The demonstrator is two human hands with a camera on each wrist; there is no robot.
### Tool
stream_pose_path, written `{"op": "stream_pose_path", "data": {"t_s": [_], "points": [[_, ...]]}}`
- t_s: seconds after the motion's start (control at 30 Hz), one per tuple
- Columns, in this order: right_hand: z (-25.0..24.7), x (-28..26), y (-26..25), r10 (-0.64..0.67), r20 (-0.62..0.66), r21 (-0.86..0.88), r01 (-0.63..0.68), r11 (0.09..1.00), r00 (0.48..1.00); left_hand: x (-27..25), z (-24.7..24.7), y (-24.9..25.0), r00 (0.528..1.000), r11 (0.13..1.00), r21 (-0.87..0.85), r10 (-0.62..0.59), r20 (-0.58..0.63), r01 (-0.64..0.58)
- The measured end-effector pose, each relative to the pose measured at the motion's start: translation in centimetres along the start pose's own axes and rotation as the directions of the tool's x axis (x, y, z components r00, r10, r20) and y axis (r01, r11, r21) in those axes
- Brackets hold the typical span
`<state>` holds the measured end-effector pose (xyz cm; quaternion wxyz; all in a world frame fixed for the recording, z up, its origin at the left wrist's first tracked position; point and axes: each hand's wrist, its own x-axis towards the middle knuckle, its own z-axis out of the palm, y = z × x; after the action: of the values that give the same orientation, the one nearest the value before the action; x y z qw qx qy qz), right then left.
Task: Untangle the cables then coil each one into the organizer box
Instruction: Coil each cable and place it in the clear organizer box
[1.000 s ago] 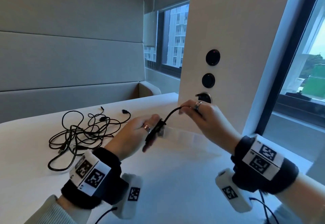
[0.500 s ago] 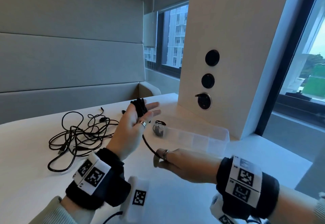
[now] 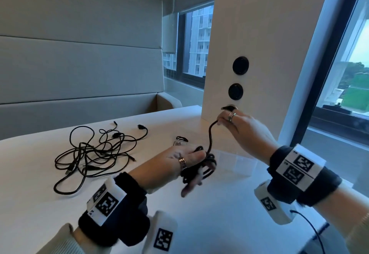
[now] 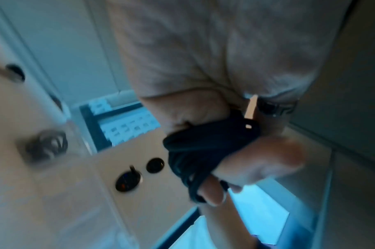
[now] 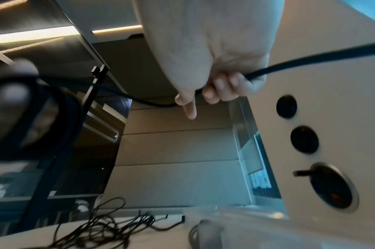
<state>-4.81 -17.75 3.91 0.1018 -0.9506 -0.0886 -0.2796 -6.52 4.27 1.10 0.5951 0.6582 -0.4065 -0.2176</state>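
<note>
While left hand (image 3: 180,163) fingers carry the black cable (image 3: 209,140) coil | right hand (image 3: 238,126) fingers pinch its free length

My head view looks forward and down over both wrists at the left hand (image 3: 179,164) and right hand (image 3: 241,128). My left wrist view sits close under the palm, facing up past the fingers (image 4: 212,193). My right wrist view does likewise. All three share the round wall sockets (image 3: 235,91) beyond the right hand.
</note>
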Motion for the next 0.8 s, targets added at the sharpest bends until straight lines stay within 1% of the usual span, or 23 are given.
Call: {"op": "stream_pose_path", "data": {"t_s": [0.03, 0.07, 0.1, 0.13, 0.17, 0.2, 0.23, 0.27, 0.3, 0.33, 0.37, 0.4, 0.43, 0.47, 0.5, 0.53, 0.57, 0.6, 0.67, 0.73, 0.8], "points": [[0.5, -0.2, -0.2, -0.016, 0.081, 0.004, 0.015, 1.000, 0.997, 0.0, 0.4, 0.2, 0.999, 0.996, -0.085, 0.035, 0.024, -0.033], [1.2, -0.5, -0.7, -0.032, 0.199, 0.016, 0.029, 0.999, 0.980, 0.0, 0.6, 0.4, 0.997, 0.986, -0.151, 0.074, 0.024, -0.070], [1.6, -1.0, -1.5, -0.059, 0.318, 0.048, 0.046, 0.998, 0.946, 0.1, 0.7, 0.7, 0.994, 0.972, -0.209, 0.112, 0.000, -0.109], [1.9, -1.6, -2.3, -0.112, 0.416, 0.117, 0.069, 0.991, 0.902, 0.2, 0.6, 0.8, 0.989, 0.953, -0.265, 0.137, -0.050, -0.145], [2.4, -2.2, -3.0, -0.202, 0.463, 0.192, 0.125, 0.973, 0.863, 0.3, 0.4, 1.0, 0.981, 0.930, -0.320, 0.150, -0.123, -0.182], [2.8, -2.7, -3.9, -0.291, 0.464, 0.245, 0.195, 0.950, 0.837, 0.4, 0.1, 1.0, 0.966, 0.907, -0.359, 0.148, -0.213, -0.219], [2.9, -3.1, -4.8, -0.346, 0.469, 0.271, 0.240, 0.932, 0.812, 0.5, -0.2, 0.9, 0.939, 0.895, -0.367, 0.140, -0.314, -0.255], [3.1, -3.2, -5.4, -0.368, 0.486, 0.289, 0.251, 0.924, 0.793, 0.7, -0.5, 0.8, 0.903, 0.897, -0.337, 0.134, -0.407, -0.285], [3.1, -3.3, -5.9, -0.381, 0.500, 0.296, 0.260, 0.919, 0.778, 0.8, -0.9, 0.6, 0.862, 0.915, -0.270, 0.139, -0.487, -0.300], [2.9, -3.3, -6.3, -0.389, 0.512, 0.289, 0.273, 0.918, 0.766, 0.9, -1.2, 0.3, 0.822, 0.941, -0.166, 0.162, -0.546, -0.296], [2.3, -3.4, -6.7, -0.408, 0.510, 0.285, 0.299, 0.911, 0.757, 0.9, -1.7, 0.0, 0.786, 0.964, -0.030, 0.198, -0.585, -0.265], [1.8, -3.4, -6.8, -0.426, 0.505, 0.271, 0.330, 0.904, 0.751, 0.9, -2.2, -0.3, 0.761, 0.973, 0.117, 0.231, -0.607, -0.201], [1.1, -3.3, -6.9, -0.446, 0.486, 0.261, 0.362, 0.895, 0.752, 0.8, -2.8, -0.8, 0.749, 0.961, 0.257, 0.246, -0.615, -0.105], [0.4, -3.1, -6.8, -0.450, 0.468, 0.246, 0.377, 0.893, 0.761, 0.7, -3.3, -1.2, 0.757, 0.929, 0.369, 0.229, -0.612, 0.017], [-0.3, -2.9, -6.7, -0.423, 0.463, 0.218, 0.363, 0.906, 0.779, 0.5, -3.7, -1.6, 0.781, 0.883, 0.447, 0.175, -0.600, 0.146], [-0.9, -2.7, -6.3, -0.379, 0.450, 0.178, 0.335, 0.925, 0.808, 0.3, -3.9, -2.0, 0.810, 0.838, 0.486, 0.095, -0.579, 0.249], [-1.1, -2.4, -5.6, -0.337, 0.422, 0.143, 0.306, 0.941, 0.842, 0.2, -3.8, -2.1, 0.840, 0.816, 0.491, 0.012, -0.542, 0.305], [-1.3, -2.2, -4.9, -0.303, 0.376, 0.122, 0.277, 0.953, 0.876, 0.2, -3.3, -2.1, 0.869, 0.824, 0.468, -0.060, -0.491, 0.321], [-1.1, -2.1, -3.5, -0.234, 0.292, 0.059, 0.227, 0.972, 0.927, 0.3, -2.2, -1.4, 0.920, 0.868, 0.393, -0.158, -0.360, 0.303], [-0.7, -2.0, -2.3, -0.188, 0.210, -0.033, 0.199, 0.980, 0.960, 0.3, -1.5, -0.7, 0.956, 0.920, 0.295, -0.198, -0.218, 0.258], [-0.4, -2.0, -1.4, -0.182, 0.125, -0.103, 0.195, 0.975, 0.975, 0.1, -1.4, -0.5, 0.972, 0.952, 0.210, -0.204, -0.115, 0.224]]}}
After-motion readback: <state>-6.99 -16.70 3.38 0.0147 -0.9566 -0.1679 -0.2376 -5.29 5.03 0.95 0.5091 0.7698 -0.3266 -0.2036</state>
